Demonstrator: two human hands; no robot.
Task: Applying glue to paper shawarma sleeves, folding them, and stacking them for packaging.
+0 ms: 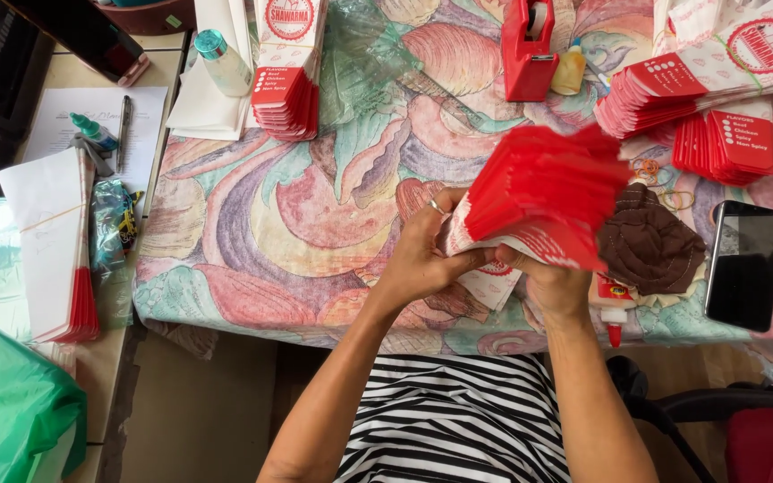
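At nine o'clock we see a green bag (11, 402), contents hidden. Over the counter (252, 233), our left hand (418, 259) and right hand (552, 284) both clamp a fanned stack of red-and-white paper sleeves (543, 201); a black phone (746, 264) lies at three o'clock.

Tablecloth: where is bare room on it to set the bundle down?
The widest free patch of floral tablecloth lies left of the left hand, below the stack of paper sleeves. A smaller one lies between that stack and the tape dispenser. Right of the bundle it is crowded: brown cloth, phone, fanned sleeves.
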